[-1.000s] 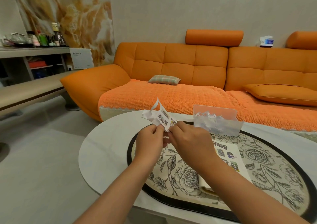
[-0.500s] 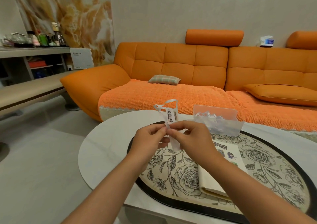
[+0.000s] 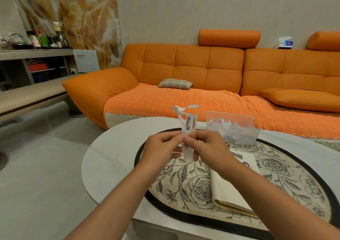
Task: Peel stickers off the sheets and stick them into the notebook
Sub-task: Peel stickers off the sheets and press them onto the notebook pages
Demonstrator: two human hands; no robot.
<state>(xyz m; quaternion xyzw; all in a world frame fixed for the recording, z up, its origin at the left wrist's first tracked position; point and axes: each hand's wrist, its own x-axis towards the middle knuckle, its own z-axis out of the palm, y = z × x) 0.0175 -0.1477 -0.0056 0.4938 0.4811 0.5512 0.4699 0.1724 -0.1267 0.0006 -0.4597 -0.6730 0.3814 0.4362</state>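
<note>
Across the back of the room runs an orange sofa (image 3: 184,70), and in front of it stands a pale round table (image 3: 110,157) bearing a rose-printed mat (image 3: 184,184). On the mat, partly under the person's right forearm, lies the open notebook (image 3: 226,190), with a few stickers on its far page; beyond it stands a clear tray (image 3: 233,129) holding white paper scraps. Above the mat's left side, held off the table, the left hand (image 3: 161,148) and right hand (image 3: 206,146) meet, each pinching the narrow sticker sheet (image 3: 187,122) between thumb and forefinger, fingertips almost touching. The sheet stands upright and looks mostly stripped, its top curling into a loose loop, with a few small dark stickers just above the pinch. The step in hand is probably lifting a sticker's edge. The risk lies in the flimsy backing: pulled too fast, the strip could tear, or the sticker could fold onto itself or cling to a fingertip instead of reaching the page
</note>
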